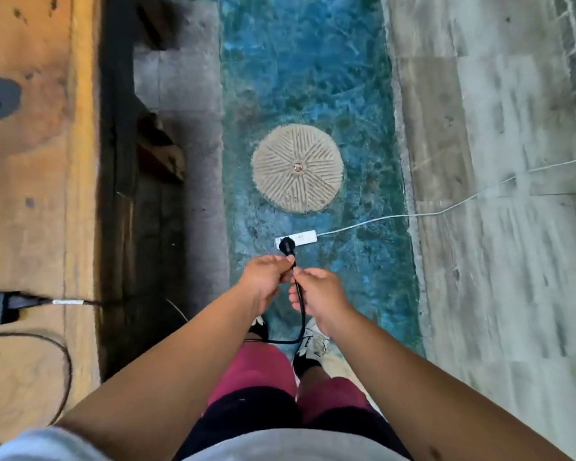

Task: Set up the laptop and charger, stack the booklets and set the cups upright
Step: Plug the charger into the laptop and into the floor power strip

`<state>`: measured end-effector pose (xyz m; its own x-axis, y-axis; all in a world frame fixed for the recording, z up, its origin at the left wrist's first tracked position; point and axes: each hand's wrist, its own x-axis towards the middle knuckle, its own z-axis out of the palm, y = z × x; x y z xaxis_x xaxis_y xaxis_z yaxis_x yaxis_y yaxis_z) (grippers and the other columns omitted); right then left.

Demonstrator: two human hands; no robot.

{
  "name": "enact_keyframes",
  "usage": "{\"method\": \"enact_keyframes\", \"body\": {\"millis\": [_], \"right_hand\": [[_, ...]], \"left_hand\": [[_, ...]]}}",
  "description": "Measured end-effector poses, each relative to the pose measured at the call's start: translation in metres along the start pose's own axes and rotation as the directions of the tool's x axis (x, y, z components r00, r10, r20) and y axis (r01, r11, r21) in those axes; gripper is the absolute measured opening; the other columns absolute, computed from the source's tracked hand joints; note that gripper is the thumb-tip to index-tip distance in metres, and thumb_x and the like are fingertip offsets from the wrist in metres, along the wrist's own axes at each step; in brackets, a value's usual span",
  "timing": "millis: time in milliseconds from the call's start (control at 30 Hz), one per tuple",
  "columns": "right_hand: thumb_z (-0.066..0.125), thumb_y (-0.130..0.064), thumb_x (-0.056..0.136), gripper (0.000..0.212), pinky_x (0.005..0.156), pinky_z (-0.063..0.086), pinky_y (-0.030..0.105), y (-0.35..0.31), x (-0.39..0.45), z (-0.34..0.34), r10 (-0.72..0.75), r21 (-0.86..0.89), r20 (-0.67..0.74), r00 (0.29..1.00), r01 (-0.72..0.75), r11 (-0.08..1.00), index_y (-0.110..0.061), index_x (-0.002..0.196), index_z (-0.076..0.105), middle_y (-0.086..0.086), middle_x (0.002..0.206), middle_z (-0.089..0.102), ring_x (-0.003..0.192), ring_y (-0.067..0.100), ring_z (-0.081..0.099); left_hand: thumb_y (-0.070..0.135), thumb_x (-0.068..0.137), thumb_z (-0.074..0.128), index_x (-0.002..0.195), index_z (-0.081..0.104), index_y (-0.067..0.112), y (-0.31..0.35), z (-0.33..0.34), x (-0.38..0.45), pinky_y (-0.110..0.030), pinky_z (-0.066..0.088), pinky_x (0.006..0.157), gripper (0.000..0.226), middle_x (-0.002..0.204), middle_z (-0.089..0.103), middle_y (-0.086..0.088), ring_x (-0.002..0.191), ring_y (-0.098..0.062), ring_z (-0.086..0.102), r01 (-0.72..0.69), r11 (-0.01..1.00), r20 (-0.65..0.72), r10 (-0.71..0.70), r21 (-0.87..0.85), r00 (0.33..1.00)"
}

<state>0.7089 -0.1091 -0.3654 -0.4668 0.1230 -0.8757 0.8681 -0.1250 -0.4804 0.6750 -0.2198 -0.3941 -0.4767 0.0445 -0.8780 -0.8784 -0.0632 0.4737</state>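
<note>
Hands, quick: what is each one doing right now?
Left hand: closed, pinching the black cable just below its plug.
Right hand: closed round the same cable, lower down.

Matt black cable (300, 301) – glossy white plastic power strip (301, 237) – worn wood table (30, 194).

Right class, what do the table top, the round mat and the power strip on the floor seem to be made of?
Table top: seemingly wood, worn matte orange-brown, with dark blotches and grain.
Round mat: probably woven fibre or rope, beige, with ribs radiating from the centre.
Power strip: likely smooth white plastic, plain and hard-edged.
</note>
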Motion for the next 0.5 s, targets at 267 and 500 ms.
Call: {"method": "enact_keyframes", "body": {"millis": [267, 500], "right_hand": [[0.06, -0.019, 0.096, 0.011, 0.048, 0.054, 0.025, 0.025, 0.119, 0.014, 0.11, -0.002, -0.126, 0.986, -0.111, 0.994, -0.012, 0.089, 0.064, 0.007, 0.064, 0.066, 0.048, 0.013, 0.063], [0.062, -0.018, 0.095, 0.012, 0.048, 0.054, 0.025, 0.071, 0.232, 0.024, 0.175, -0.034, -0.054, 0.983, -0.177, 0.984, -0.014, 0.084, 0.06, 0.009, 0.067, 0.068, 0.05, 0.016, 0.066]], "left_hand": [[0.016, 0.092, 0.067, 0.066, 0.052, 0.018, -0.029, -0.002, 0.125, -0.018, 0.027, 0.038, 0.029, 0.062, 0.057, -0.002, 0.054, -0.012, 0.053, 0.125, 0.991, 0.016, -0.126, 0.041, 0.992], [0.024, 0.088, 0.071, 0.067, 0.056, 0.016, -0.081, -0.021, 0.238, -0.025, 0.019, 0.047, 0.027, 0.058, 0.057, -0.002, 0.052, -0.015, 0.041, 0.173, 0.979, -0.019, -0.172, 0.11, 0.985]]}}
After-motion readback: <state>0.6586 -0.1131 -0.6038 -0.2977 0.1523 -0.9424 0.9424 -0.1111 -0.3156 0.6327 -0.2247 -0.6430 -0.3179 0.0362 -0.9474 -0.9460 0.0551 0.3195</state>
